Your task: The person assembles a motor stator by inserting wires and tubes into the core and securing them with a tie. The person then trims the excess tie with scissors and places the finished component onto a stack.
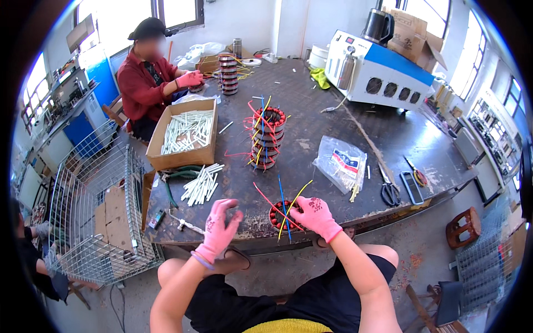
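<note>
1. The wound ring, lined with red coils, is lying near the front edge of the bench, between the two hands; red, blue and yellow wires are crossing over it.
2. The right hand, wearing a pink glove, is touching the ring's right side; its fingers are curling there, but I cannot tell whether the grip is clamping the ring or a wire.
3. The left hand, also gloved, is hanging left of the ring, well apart from it; its grip is gaping, thumb and fingers apart, holding nothing.
4. A stack of similar rings is standing behind the ring.
5. Loose white sticks are lying beyond the left hand, just in front of a cardboard box that is holding more.
6. Scissors and a phone are lying to the right.
</note>
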Available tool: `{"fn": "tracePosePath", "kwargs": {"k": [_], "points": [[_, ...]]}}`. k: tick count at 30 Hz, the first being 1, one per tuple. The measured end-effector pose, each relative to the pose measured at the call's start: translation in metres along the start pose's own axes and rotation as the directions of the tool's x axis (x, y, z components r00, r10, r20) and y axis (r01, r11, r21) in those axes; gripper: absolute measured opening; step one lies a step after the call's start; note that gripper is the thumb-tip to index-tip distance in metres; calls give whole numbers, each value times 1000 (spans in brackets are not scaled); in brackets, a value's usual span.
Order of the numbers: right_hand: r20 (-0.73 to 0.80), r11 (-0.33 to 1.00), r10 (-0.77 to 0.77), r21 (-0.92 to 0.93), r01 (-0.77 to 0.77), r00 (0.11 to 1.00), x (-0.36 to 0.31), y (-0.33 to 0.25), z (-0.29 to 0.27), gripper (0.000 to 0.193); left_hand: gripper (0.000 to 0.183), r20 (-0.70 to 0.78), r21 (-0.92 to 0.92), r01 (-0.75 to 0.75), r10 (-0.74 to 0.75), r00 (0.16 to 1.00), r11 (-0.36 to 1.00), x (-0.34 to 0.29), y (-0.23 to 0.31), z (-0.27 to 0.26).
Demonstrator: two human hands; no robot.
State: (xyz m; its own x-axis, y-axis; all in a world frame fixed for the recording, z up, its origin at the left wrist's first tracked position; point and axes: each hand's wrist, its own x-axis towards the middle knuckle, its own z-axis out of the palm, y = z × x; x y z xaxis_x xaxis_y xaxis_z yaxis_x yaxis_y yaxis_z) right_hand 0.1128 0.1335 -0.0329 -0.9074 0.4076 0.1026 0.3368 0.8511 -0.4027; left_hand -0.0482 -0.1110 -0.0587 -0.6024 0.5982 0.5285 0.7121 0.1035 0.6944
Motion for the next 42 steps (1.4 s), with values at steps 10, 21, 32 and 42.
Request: {"fn": "tracePosePath", "kwargs": {"k": [10,21,32,42], "points": [[-134,978,-183,-125,167,974,-16,-25,8,45,23,47,-41,-13,15,999,999,-17,43,49],[80,583,29,809,-81,996,-24,-33,14,25,28,10,-381,32,-31,999,924,-33,46,73],[-300,681,52,708,186,953,-31,-40,14,11,22,128,-110,-253,267,955,961,-12,24,82],[-397,801,-98,513,309,913,-39,-31,-14,8,28,130,51,-194,186,974,980,-2,45,87]]}}
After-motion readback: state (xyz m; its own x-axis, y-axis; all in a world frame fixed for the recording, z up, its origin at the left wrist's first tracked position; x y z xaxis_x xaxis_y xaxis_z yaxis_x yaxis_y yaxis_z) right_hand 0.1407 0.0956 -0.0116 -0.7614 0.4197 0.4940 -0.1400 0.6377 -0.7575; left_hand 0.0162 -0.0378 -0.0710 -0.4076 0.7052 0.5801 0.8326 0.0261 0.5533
